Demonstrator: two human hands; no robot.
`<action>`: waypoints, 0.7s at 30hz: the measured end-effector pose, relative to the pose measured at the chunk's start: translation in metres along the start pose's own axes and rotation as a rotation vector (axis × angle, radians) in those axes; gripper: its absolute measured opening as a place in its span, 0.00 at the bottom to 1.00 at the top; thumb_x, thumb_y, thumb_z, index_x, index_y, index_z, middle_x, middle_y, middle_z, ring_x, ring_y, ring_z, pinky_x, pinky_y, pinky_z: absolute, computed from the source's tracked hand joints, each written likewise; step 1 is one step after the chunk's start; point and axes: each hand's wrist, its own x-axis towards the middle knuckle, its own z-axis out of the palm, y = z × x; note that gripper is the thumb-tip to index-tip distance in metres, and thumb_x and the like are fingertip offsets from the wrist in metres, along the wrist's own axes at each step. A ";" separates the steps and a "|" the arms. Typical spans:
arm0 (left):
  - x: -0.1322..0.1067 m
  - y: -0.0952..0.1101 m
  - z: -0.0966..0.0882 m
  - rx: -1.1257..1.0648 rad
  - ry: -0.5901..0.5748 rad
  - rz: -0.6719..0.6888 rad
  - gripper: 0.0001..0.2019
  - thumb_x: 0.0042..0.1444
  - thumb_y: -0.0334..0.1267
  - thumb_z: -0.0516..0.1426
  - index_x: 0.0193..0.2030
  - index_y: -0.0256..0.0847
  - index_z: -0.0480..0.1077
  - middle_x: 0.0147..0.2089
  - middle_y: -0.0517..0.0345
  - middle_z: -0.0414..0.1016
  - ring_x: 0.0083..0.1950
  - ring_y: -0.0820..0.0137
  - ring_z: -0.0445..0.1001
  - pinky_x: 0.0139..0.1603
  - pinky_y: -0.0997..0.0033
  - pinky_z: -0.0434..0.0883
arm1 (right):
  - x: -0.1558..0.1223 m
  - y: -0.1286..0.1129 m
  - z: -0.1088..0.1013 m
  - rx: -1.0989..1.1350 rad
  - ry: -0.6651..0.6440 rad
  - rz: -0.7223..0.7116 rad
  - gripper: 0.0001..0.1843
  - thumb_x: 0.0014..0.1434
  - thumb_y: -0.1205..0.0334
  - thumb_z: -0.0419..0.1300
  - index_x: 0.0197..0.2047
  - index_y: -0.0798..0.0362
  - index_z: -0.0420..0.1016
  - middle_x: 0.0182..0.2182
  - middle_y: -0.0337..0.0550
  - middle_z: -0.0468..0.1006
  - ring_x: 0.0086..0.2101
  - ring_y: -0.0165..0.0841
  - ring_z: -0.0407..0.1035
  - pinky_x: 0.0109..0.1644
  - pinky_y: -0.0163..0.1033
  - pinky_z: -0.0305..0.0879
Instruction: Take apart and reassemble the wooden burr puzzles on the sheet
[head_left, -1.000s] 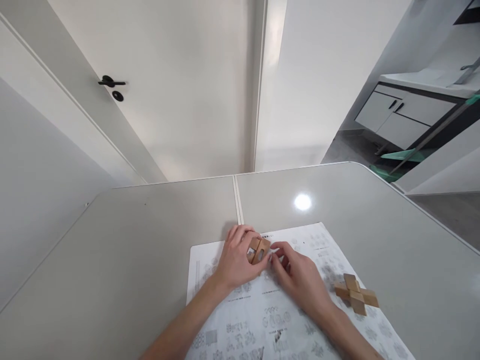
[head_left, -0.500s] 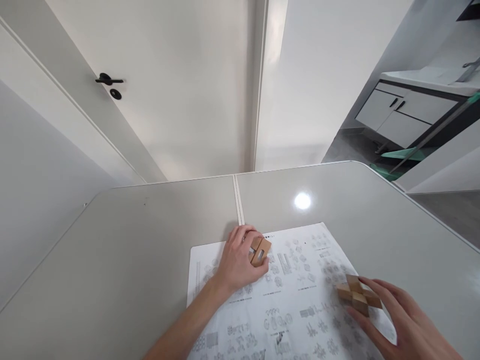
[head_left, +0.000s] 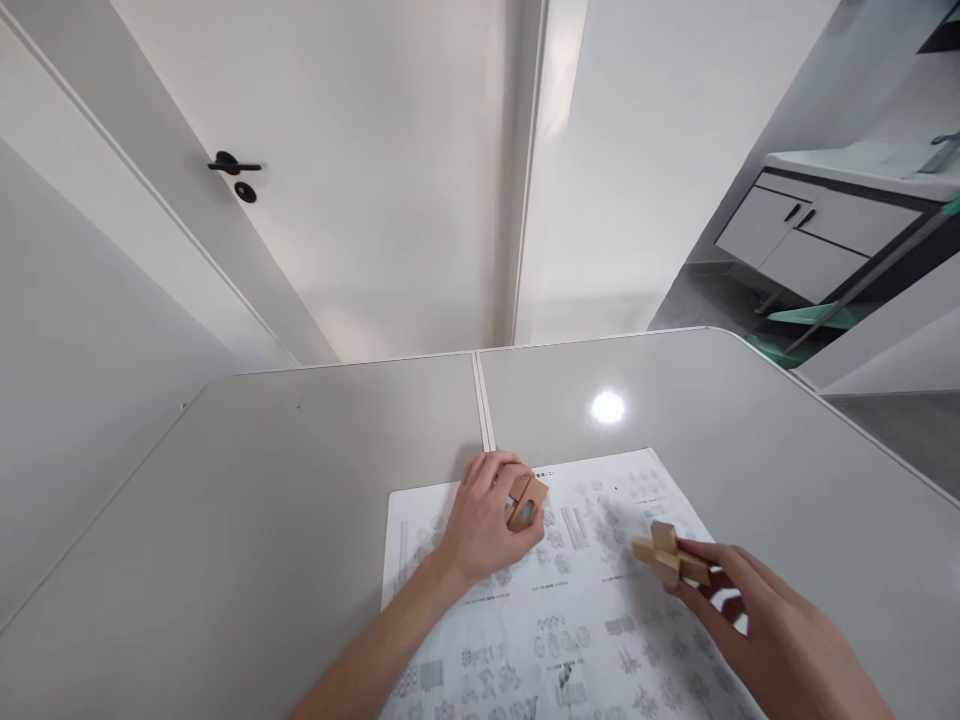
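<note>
My left hand [head_left: 491, 525] is curled around a wooden block piece [head_left: 529, 502] with a slot-like opening, near the top edge of a printed sheet [head_left: 592, 600]. Its fingers cover much of that piece. Between the thumb and fingers of my right hand [head_left: 757, 610] is a cross-shaped wooden puzzle piece [head_left: 667, 553], held over the right part of the sheet. Small grey drawings of shapes and lines of text fill the paper.
The sheet lies on a grey table [head_left: 300, 510] with a seam [head_left: 482, 400] across it. Beyond the far edge stands a white door with a black handle [head_left: 234, 166]. A white sink cabinet [head_left: 817, 225] is at the right.
My right hand has moved left and slightly up with the cross-shaped piece, which is now turned differently. The left hand keeps its hold; the whole view has shifted slightly.
</note>
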 end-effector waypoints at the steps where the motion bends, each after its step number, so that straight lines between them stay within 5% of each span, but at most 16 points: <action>1: 0.000 0.000 0.000 -0.002 0.007 0.004 0.17 0.56 0.33 0.64 0.52 0.46 0.71 0.52 0.50 0.76 0.54 0.57 0.76 0.56 0.51 0.77 | 0.006 -0.009 0.001 0.006 0.017 -0.016 0.21 0.65 0.36 0.61 0.49 0.41 0.80 0.35 0.46 0.86 0.21 0.39 0.76 0.18 0.40 0.71; 9: 0.000 0.001 -0.002 -0.065 0.004 -0.040 0.09 0.68 0.42 0.60 0.52 0.44 0.70 0.51 0.51 0.77 0.53 0.59 0.74 0.57 0.54 0.75 | 0.065 -0.080 0.024 0.179 0.112 -0.231 0.22 0.73 0.39 0.54 0.55 0.45 0.76 0.44 0.47 0.83 0.28 0.36 0.74 0.30 0.41 0.72; 16: 0.000 0.004 -0.007 -0.133 -0.036 -0.010 0.18 0.71 0.56 0.56 0.56 0.44 0.69 0.46 0.50 0.78 0.51 0.56 0.74 0.55 0.52 0.74 | 0.075 -0.087 0.059 0.316 0.054 -0.399 0.16 0.74 0.54 0.56 0.60 0.47 0.74 0.49 0.50 0.82 0.30 0.36 0.74 0.30 0.40 0.73; 21: 0.001 0.003 -0.004 -0.169 -0.045 0.045 0.17 0.70 0.55 0.58 0.53 0.44 0.69 0.44 0.50 0.79 0.52 0.56 0.75 0.54 0.53 0.75 | 0.069 -0.085 0.068 0.389 0.073 -0.385 0.15 0.73 0.58 0.57 0.60 0.46 0.73 0.50 0.50 0.81 0.31 0.35 0.75 0.29 0.40 0.74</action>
